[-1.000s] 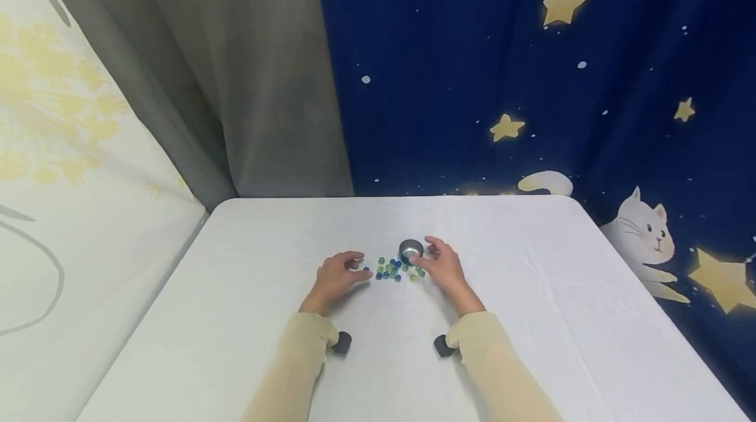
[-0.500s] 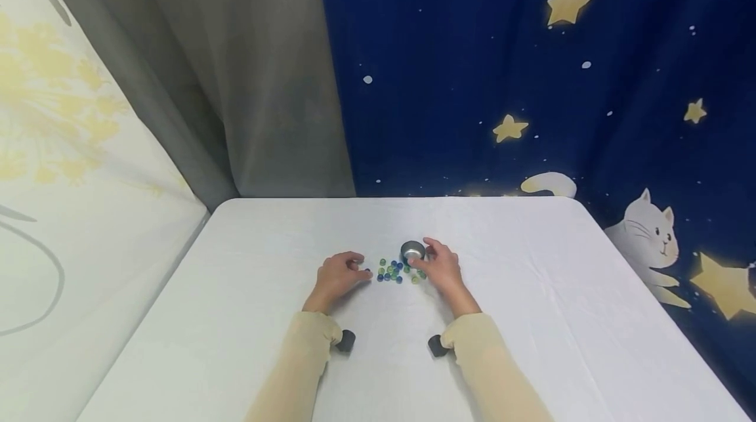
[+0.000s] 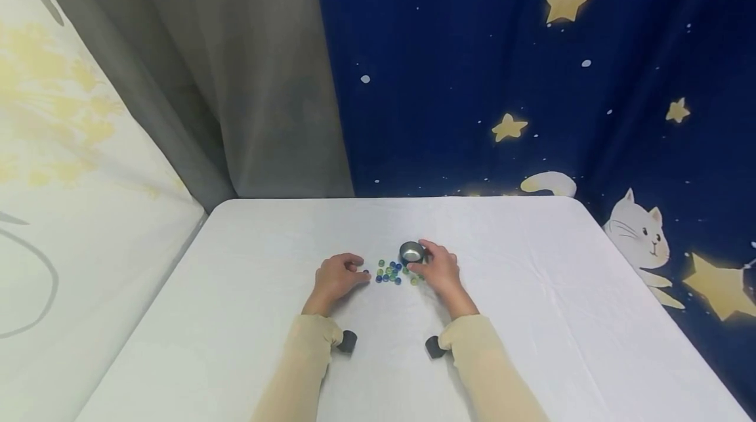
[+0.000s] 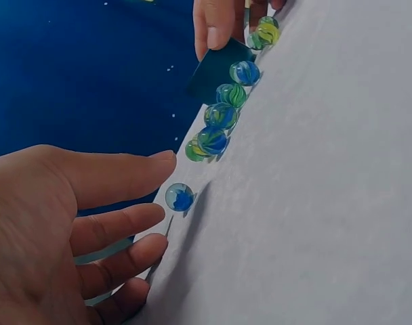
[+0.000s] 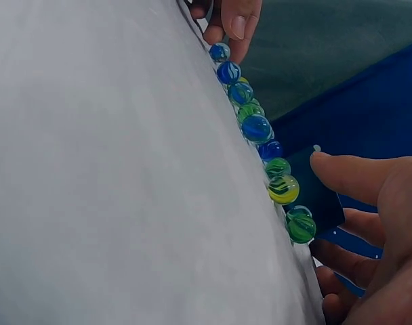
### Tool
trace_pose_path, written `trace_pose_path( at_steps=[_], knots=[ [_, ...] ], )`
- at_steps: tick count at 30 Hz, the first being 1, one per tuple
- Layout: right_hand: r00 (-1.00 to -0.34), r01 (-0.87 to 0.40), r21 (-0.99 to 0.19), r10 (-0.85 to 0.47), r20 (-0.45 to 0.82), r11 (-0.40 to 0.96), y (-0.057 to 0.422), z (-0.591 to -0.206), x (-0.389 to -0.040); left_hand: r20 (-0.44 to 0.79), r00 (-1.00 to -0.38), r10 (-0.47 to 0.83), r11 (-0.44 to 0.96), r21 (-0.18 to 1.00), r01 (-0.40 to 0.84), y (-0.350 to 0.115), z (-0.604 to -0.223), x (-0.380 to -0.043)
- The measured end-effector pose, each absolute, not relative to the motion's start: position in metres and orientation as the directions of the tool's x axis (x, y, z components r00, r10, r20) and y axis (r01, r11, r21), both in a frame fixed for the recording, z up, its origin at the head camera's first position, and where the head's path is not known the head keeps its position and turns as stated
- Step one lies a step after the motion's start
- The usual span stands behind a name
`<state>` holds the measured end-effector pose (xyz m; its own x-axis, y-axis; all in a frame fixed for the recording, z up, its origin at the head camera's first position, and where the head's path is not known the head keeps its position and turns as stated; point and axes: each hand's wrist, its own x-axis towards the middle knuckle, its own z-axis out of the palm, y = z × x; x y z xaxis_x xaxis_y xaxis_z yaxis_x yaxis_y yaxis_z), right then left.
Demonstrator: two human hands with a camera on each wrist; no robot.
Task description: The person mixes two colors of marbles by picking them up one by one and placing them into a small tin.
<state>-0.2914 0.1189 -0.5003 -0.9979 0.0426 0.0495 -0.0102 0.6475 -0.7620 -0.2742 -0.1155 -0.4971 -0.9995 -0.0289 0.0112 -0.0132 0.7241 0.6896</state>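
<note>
In the head view a small round metal cup (image 3: 411, 253) stands upright on the white table. My right hand (image 3: 441, 271) grips it from the right, thumb on the near side and fingers on the far side; in the right wrist view the thumb lies against the cup's dark wall (image 5: 321, 196). Glass marbles (image 3: 388, 272), blue, green and yellow-green, lie scattered in front of the cup and to its left. My left hand (image 3: 338, 277) rests at the left end of the group, fingers relaxed. One blue marble (image 4: 179, 197) sits just off its thumb and index fingertips.
The white tabletop (image 3: 236, 343) stretches around both hands. Behind its far edge hang a grey curtain (image 3: 277, 81) and a dark blue curtain (image 3: 437, 81) with stars. A black wrist mount (image 3: 348, 342) sits by the left sleeve, another (image 3: 435, 347) by the right.
My right hand's fingers have drawn in to the left, closing around the cup. The left hand and the marbles have barely moved.
</note>
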Motion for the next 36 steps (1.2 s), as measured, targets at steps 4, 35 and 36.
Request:
trace_pose_path(
  at_steps=[4, 35, 36],
  knots=[
    [-0.996, -0.025, -0.768, 0.049, 0.073, 0.639, 0.1164, -0.501, -0.2908, 0.004, -0.999, -0.04, 0.723, 0.691, -0.026, -0.1173, -0.4976, -0.2735],
    [-0.995, 0.02, -0.82, 0.092, 0.04, 0.573, 0.1124, -0.5011, -0.2903, 0.027, -1.0, -0.014, 0.716, 0.698, 0.008, -0.1219, -0.5044, -0.2813],
    [-0.995, 0.021, -0.82, 0.091, 0.038, 0.572, 0.1125, -0.501, -0.2906, 0.03, -0.999, -0.011, 0.716, 0.698, 0.013, -0.122, -0.5043, -0.2814]
  ],
)
